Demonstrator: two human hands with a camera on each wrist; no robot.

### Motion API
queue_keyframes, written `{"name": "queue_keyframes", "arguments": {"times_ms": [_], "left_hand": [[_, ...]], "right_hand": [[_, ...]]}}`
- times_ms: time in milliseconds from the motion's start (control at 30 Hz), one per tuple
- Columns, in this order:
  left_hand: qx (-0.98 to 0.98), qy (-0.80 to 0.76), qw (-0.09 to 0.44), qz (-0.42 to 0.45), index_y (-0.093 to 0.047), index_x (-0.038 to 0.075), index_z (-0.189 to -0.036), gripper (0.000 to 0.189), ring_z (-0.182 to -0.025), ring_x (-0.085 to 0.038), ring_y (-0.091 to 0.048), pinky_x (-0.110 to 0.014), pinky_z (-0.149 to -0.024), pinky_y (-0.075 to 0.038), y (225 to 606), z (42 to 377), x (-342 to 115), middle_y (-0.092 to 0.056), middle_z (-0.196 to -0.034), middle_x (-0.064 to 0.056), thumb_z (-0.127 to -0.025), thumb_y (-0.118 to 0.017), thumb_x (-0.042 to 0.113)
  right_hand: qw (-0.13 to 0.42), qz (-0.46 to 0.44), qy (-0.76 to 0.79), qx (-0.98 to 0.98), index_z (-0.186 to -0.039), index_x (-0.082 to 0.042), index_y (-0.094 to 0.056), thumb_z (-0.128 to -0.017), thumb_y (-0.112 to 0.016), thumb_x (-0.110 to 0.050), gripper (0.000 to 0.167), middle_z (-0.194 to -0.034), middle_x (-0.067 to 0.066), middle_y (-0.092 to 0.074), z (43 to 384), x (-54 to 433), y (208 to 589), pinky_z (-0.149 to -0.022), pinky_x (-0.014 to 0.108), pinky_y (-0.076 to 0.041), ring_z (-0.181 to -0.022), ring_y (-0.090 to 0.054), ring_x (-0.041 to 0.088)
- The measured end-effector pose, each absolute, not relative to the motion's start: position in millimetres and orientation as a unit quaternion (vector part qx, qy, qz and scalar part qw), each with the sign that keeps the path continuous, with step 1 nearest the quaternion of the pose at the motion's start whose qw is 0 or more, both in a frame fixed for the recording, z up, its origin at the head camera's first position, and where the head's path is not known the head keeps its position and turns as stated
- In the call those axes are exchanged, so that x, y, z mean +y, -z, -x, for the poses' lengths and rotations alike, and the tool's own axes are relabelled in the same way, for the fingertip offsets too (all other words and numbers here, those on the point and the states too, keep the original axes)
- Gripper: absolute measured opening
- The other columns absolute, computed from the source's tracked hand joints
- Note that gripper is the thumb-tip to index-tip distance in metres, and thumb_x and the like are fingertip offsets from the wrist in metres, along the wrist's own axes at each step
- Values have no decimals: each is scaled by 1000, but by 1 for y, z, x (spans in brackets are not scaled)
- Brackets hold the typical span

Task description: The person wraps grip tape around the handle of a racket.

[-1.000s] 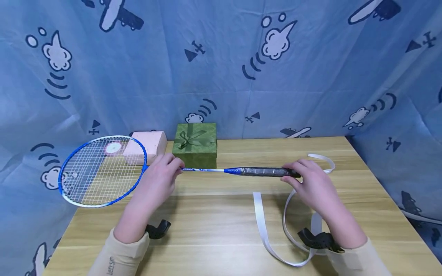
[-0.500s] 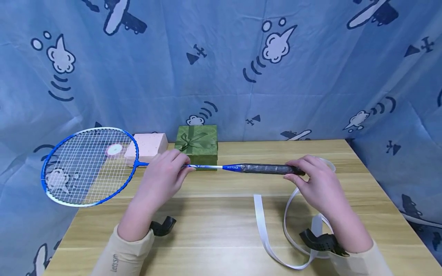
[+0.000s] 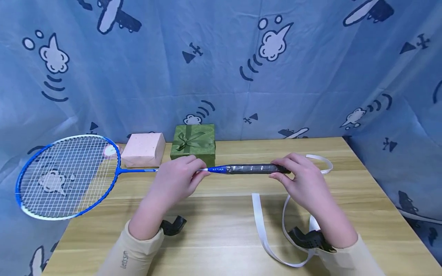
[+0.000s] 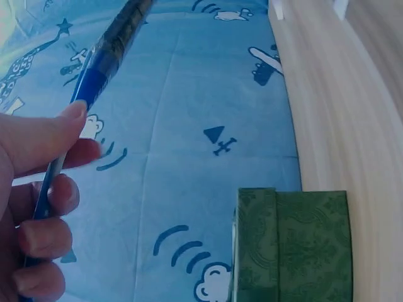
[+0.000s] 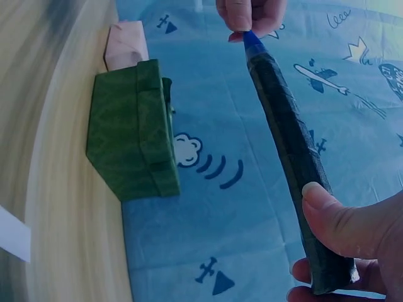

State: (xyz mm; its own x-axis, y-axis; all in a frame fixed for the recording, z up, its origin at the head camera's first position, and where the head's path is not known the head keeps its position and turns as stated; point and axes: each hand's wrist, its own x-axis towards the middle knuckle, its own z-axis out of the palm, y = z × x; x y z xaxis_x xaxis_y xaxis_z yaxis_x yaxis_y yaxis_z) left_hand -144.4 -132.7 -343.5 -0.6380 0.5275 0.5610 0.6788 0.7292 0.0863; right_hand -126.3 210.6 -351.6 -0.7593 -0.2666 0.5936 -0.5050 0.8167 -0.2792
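Note:
A blue and white badminton racket (image 3: 137, 170) is held level above the table, its strung head to the left and its black handle (image 3: 253, 168) to the right. My left hand (image 3: 176, 180) pinches the shaft just left of the blue cone; in the left wrist view its fingers curl round the shaft. With thumb and fingers, my right hand (image 3: 302, 180) grips the butt end of the handle, as the right wrist view also shows. On the table below the right forearm lies a loose white strap (image 3: 260, 222), partly hidden by that arm.
A green gift box (image 3: 197, 140) with a bow stands at the back of the wooden table (image 3: 221, 237). To its left sits a pale pink box (image 3: 144, 149). A small white round thing (image 3: 110, 151) shows through the strings. A patterned blue curtain (image 3: 221, 76) hangs behind.
My left hand has slid right along the shaft toward the handle. The racket's head has shifted left and no longer overlaps the pink box. The right hand keeps its grip.

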Motion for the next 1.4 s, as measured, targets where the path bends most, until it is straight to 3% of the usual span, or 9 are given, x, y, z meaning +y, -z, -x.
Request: {"name": "queue_keyframes", "arguments": {"times_ms": [167,500,667,767,833,1033,1133,1267,1400], "left_hand": [[-893,133,267,337,-75,20,-89,10,-60,-7,-55,-25,-51,-42,344,146,-130,-63,-76,10,-92,-80,29],[-881,139,259,372,-76,23,-91,15,-56,-4,-53,-23,-47,-37,346,153,-125,-61,-72,13,-94,-76,38],[-873,142,271,380,-79,23,-94,15,-53,-6,-52,-24,-46,-36,346,155,-128,-59,-69,11,-95,-76,38],[-871,146,278,378,-80,22,-95,15,-56,-7,-57,-26,-47,-40,344,156,-130,-63,-71,10,-93,-77,36],[-872,147,278,374,-80,22,-95,14,-58,-8,-60,-27,-48,-41,343,156,-132,-67,-73,10,-93,-78,35],[-876,140,276,370,-80,23,-96,14,-61,-8,-63,-28,-47,-41,343,156,-137,-70,-78,9,-94,-76,36],[-875,139,278,372,-80,23,-95,14,-61,-8,-62,-28,-47,-39,343,156,-137,-69,-78,9,-94,-76,36],[-877,142,284,361,-81,23,-96,16,-58,-8,-61,-28,-46,-37,343,156,-136,-69,-76,10,-95,-75,37],[-879,137,289,355,-81,24,-95,15,-55,-9,-59,-28,-44,-35,344,156,-136,-66,-73,10,-94,-76,38]], "right_hand": [[270,-213,-217,-914,-106,-13,-78,-76,-92,-12,33,-89,-3,-65,127,205,353,-64,32,-42,-78,-53,14],[280,-206,-214,-913,-105,-12,-77,-74,-93,-12,35,-91,-2,-65,122,207,357,-64,31,-43,-78,-54,13],[263,-178,-261,-912,-127,-5,-68,-81,-89,-9,51,-105,9,-70,122,207,364,-78,41,-52,-90,-65,24],[229,-135,-302,-916,-141,-2,-56,-86,-85,-10,63,-112,17,-68,125,211,368,-87,50,-54,-96,-67,32],[194,-110,-313,-923,-142,0,-54,-89,-83,-13,61,-111,19,-68,126,215,371,-87,54,-54,-96,-67,35],[27,-128,-239,-962,-119,-3,-67,-96,-75,-24,32,-92,5,-69,134,210,396,-71,39,-52,-80,-64,20],[-40,-145,-210,-966,-119,-4,-68,-94,-76,-25,33,-90,1,-66,139,200,413,-70,35,-49,-77,-59,14],[-93,-154,-186,-966,-119,-5,-68,-91,-80,-30,40,-95,3,-62,143,191,428,-73,36,-49,-80,-56,17],[-105,-162,-163,-968,-112,-7,-67,-87,-84,-30,37,-92,3,-56,145,184,437,-72,36,-46,-80,-52,19]]}}
